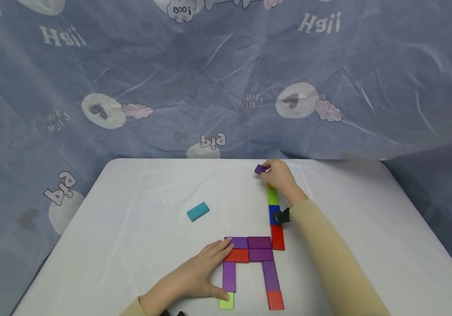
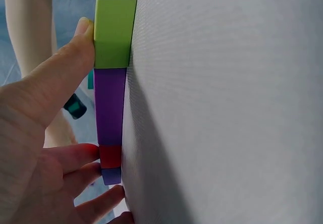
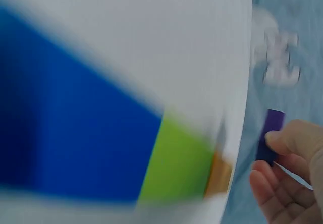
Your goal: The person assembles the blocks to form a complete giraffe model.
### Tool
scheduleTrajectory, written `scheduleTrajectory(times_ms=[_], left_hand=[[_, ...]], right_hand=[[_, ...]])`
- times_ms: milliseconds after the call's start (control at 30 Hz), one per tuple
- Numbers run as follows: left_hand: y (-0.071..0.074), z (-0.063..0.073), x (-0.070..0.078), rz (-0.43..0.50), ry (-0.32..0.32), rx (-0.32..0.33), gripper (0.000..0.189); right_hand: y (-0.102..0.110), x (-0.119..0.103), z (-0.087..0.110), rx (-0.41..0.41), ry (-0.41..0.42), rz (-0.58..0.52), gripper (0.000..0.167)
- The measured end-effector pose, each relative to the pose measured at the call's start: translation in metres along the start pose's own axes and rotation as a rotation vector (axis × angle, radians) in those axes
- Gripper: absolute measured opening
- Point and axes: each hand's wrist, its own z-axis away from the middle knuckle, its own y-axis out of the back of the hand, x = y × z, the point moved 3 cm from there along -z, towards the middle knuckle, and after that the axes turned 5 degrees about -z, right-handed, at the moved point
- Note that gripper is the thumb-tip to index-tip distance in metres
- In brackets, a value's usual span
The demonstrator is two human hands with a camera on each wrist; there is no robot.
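Observation:
At the far end of a column of blocks, my right hand (image 1: 279, 174) pinches a dark purple block (image 1: 260, 169) between thumb and fingers; the right wrist view shows this purple block (image 3: 270, 137) too. That column has an orange block (image 3: 218, 176), a green block (image 1: 273, 196), a blue block (image 1: 274, 215) and a red block (image 1: 277, 237). Nearer, my left hand (image 1: 198, 273) rests on a joined figure of blocks. Its thumb touches a light green block (image 2: 115, 32), while its fingertips lie on a red block (image 1: 238, 255) and a violet block (image 1: 240, 242).
A loose teal block (image 1: 198, 211) lies on the white table (image 1: 150, 193), left of the column. Two more purple blocks (image 1: 259, 242) complete the figure's top rows, with a violet block (image 1: 271, 275) and red block (image 1: 276, 300) as its right leg. A patterned cloth (image 1: 218, 79) hangs behind.

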Motion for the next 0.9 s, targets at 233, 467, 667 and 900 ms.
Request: scheduleTrajectory(times_ms=[233, 467, 667, 900], left_hand=[[-0.002, -0.001, 0.0, -0.017, -0.015, 0.018, 0.107], [-0.004, 0.0, -0.003, -0.023, -0.033, 0.031, 0.107], [-0.005, 0.001, -0.004, -0.017, -0.044, 0.037, 0.107], [-0.004, 0.003, -0.004, -0.018, -0.05, 0.045, 0.106]], right_hand=[[0.019, 0.041, -0.006, 0.151, -0.088, -0.003, 0.036], [0.014, 0.048, -0.002, 0.103, -0.071, 0.1, 0.034], [0.009, 0.041, 0.005, 0.122, -0.067, 0.184, 0.033], [0.0, 0.034, 0.004, 0.019, 0.0, 0.291, 0.039]])
